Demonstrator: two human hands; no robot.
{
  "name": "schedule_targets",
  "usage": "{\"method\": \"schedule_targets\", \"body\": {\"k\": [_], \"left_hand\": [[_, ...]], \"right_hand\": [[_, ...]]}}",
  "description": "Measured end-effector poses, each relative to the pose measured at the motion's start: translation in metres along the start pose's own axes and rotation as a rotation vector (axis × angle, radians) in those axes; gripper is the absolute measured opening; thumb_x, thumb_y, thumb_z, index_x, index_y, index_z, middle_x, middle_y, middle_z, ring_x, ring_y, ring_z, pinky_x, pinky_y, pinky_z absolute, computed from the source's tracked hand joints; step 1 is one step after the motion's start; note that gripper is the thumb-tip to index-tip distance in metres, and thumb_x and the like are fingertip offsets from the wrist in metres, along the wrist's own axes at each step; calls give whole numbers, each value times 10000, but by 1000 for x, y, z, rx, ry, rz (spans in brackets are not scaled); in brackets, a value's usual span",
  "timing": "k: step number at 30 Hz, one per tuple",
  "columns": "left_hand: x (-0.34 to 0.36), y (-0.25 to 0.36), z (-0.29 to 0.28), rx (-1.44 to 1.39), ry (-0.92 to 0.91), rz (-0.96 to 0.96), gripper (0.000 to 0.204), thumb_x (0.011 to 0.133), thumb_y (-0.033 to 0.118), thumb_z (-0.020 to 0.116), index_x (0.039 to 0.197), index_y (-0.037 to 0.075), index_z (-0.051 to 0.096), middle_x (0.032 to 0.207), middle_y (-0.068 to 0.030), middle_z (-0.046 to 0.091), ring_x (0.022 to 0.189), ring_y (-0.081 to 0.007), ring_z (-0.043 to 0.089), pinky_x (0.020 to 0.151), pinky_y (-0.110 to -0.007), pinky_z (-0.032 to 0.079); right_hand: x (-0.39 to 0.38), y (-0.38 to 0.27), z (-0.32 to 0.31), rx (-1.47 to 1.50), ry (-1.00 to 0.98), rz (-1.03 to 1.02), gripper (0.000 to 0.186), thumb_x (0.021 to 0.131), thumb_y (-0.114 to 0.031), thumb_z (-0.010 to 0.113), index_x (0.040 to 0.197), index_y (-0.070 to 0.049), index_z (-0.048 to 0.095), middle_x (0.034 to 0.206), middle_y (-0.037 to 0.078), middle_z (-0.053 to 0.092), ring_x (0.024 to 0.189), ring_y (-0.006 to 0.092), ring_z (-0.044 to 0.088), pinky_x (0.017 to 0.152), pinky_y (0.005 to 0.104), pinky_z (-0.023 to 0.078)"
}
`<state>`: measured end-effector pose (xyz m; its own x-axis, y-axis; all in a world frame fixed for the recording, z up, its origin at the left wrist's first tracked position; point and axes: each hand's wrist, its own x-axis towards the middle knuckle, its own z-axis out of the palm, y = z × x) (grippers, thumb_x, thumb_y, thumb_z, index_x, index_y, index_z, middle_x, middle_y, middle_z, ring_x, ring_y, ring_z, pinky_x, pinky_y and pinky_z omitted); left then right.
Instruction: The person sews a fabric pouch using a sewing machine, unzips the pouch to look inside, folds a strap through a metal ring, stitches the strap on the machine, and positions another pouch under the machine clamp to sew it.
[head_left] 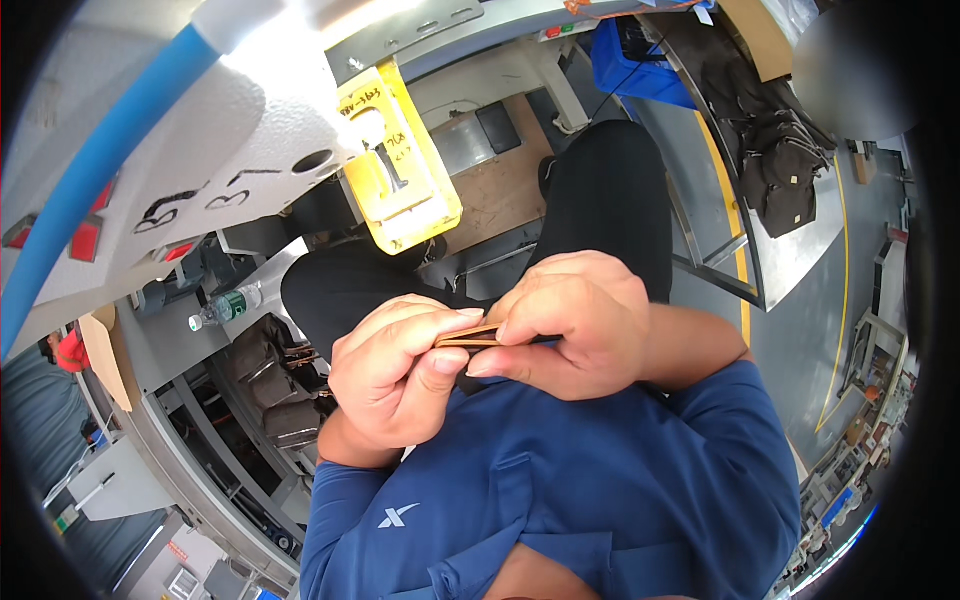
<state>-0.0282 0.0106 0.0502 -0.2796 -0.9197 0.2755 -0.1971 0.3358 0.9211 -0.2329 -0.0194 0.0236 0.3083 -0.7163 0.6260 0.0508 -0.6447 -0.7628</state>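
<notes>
Low in front of my body, my left hand (402, 370) and my right hand (570, 325) meet, both closed on a thin, folded tan piece (470, 338) with a narrow gap between its two layers. The thumbs and curled fingers cover much of it. Above my hands, a yellow plate (415, 205) with cutouts is fixed at the side of a white machine (240, 150).
A blue hose (120, 130) crosses the upper left. A plastic bottle (225, 305) lies on a grey surface at left, near dark pieces (270, 380). At right stand a blue bin (635, 75), stacked dark pieces (780, 175) on a metal table and a yellow-lined floor (800, 350).
</notes>
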Motion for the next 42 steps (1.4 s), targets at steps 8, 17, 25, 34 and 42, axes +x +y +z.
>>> {"method": "schedule_targets", "body": {"k": [8, 17, 25, 34, 42], "left_hand": [[0, 0, 2, 27, 15, 64, 191, 943, 109, 729, 1051, -48, 728, 891, -152, 744, 773, -273, 707, 733, -354, 574], [-6, -4, 5, -119, 171, 76, 211, 1002, 146, 662, 1014, -61, 704, 836, -141, 703, 723, -258, 665, 695, -370, 557], [-7, -6, 7, -246, 180, 46, 259, 1032, 188, 624, 979, -61, 674, 777, -137, 658, 665, -219, 621, 621, -343, 522], [-4, -3, 15, -394, 178, 1, 285, 1043, 213, 610, 947, -51, 657, 757, -140, 635, 639, -204, 593, 589, -319, 485], [-4, -13, 17, -439, 225, -14, 307, 1039, 241, 623, 913, -38, 641, 750, -111, 599, 612, -173, 531, 569, -314, 434]], "right_hand": [[1, -2, 0, -6, 8, -21, 323, 804, -162, 892, 917, -45, 614, 740, 95, 719, 581, 197, 685, 521, 279, 522], [6, -1, -2, -86, -99, 25, 298, 853, -298, 820, 847, -74, 623, 674, 47, 582, 534, 236, 581, 488, 340, 458], [7, 1, 5, -43, -132, -99, 282, 835, -207, 807, 730, -23, 620, 625, 89, 569, 466, 242, 532, 437, 333, 406], [8, -2, 8, -149, -94, -238, 326, 850, -157, 762, 652, -87, 513, 569, 33, 474, 435, 185, 465, 407, 321, 365], [1, 6, 14, -64, -118, -96, 310, 866, -208, 758, 678, -96, 538, 593, 51, 525, 472, 243, 533, 463, 353, 437]]}}
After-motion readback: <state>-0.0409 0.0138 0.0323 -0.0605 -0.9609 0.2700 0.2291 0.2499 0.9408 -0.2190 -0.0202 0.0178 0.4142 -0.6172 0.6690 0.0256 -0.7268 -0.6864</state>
